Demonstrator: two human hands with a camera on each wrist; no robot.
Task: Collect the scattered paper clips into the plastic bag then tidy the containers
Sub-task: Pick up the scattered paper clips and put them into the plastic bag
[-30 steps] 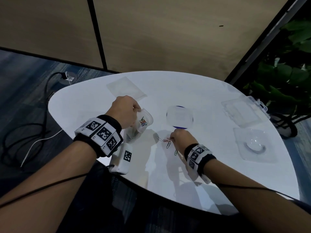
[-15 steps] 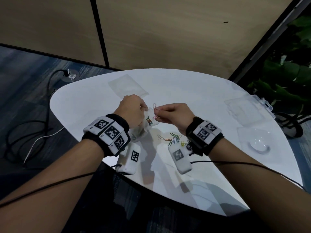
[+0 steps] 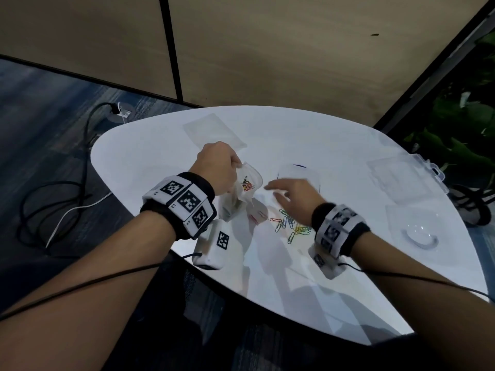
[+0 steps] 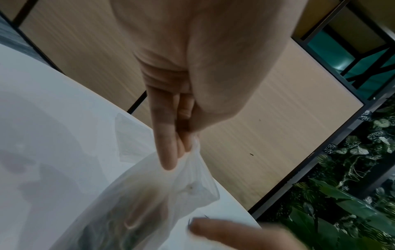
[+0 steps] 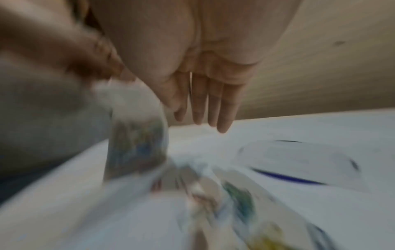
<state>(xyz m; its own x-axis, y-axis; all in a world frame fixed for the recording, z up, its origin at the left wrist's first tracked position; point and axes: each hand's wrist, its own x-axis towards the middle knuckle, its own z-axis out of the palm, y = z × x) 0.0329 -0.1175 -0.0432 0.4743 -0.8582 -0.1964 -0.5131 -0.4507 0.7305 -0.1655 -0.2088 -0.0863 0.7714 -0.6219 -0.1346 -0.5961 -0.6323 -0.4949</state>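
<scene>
My left hand (image 3: 217, 167) pinches the rim of a clear plastic bag (image 3: 246, 186) and holds it upright over the white table (image 3: 160, 156); coloured paper clips show inside it. The left wrist view shows the fingers (image 4: 169, 152) closed on the bag's (image 4: 149, 194) edge. Just right of the bag, my right hand (image 3: 289, 191) hovers blurred above the table, fingers (image 5: 205, 108) straight and holding nothing. Several loose coloured paper clips (image 3: 288, 226) lie on the table below and between the hands.
A round clear lid with a blue rim (image 3: 300, 172) lies behind my right hand. A flat clear bag (image 3: 211, 129) lies at the back left. A clear hinged box (image 3: 401, 178) and a clear tray (image 3: 417, 231) sit near the right edge. Cables run over the floor at left.
My right hand carried a paper clip up to the bag's mouth, let it go, and now moves away to the right with straight fingers. The left hand kept holding the bag.
</scene>
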